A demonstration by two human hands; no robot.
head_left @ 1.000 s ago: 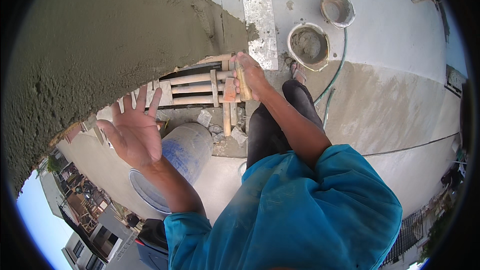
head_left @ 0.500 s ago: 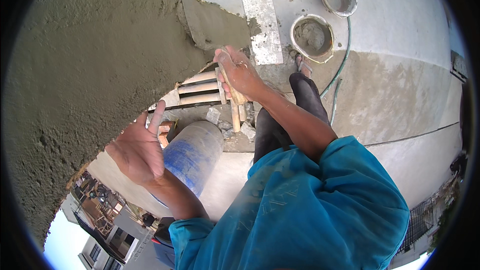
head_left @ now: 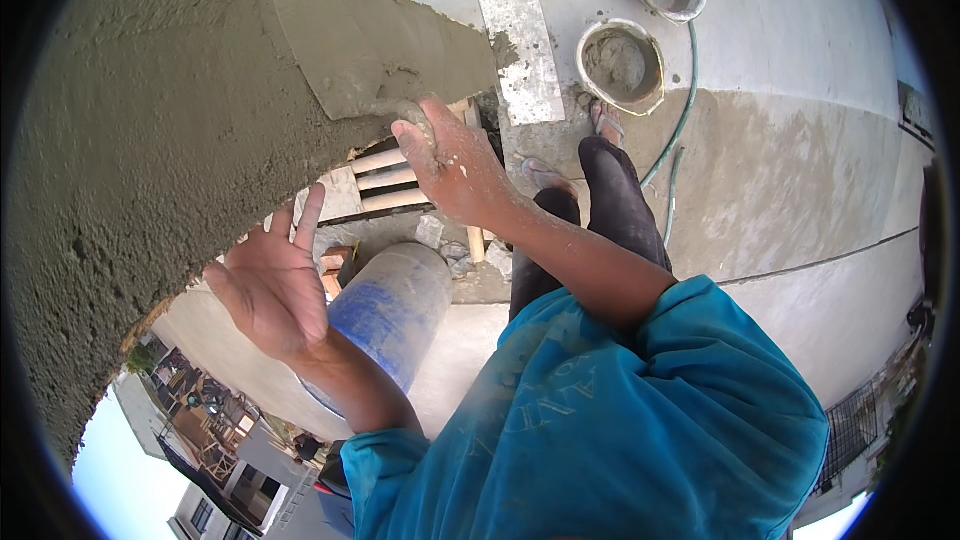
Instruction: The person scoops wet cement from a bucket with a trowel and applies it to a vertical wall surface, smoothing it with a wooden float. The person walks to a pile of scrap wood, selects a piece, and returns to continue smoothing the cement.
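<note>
Wet mortar surface [head_left: 170, 90]: filling the left side, looking pitted lower left and smoother toward the top; its edge could be crumbling if pushed outward.
Left hand [head_left: 272, 290]: spreading open, palm showing, holding nothing visible; fingertips are lying near the mortar edge, contact uncertain. Brushing it could be marking the coat.
Blue drum [head_left: 390, 310]: lying below, partly hiding behind the left forearm; falling mortar could be landing on it.
Plastering trowel [head_left: 335, 65]: lying against the mortar; a tipped blade could be gouging a line. Grey film is blurring its outline.
Poles [head_left: 390, 180]: running beneath the edge, ends hiding behind surface and hand.
Right hand [head_left: 455, 165]: curling closed around the trowel handle, mostly covering it; a slick grip could be letting the blade twist.
Spattered board [head_left: 525, 50]: lying beyond the hand.
Mortar bucket [head_left: 615, 60]: standing near one foot; a careless step could be tipping it.
</note>
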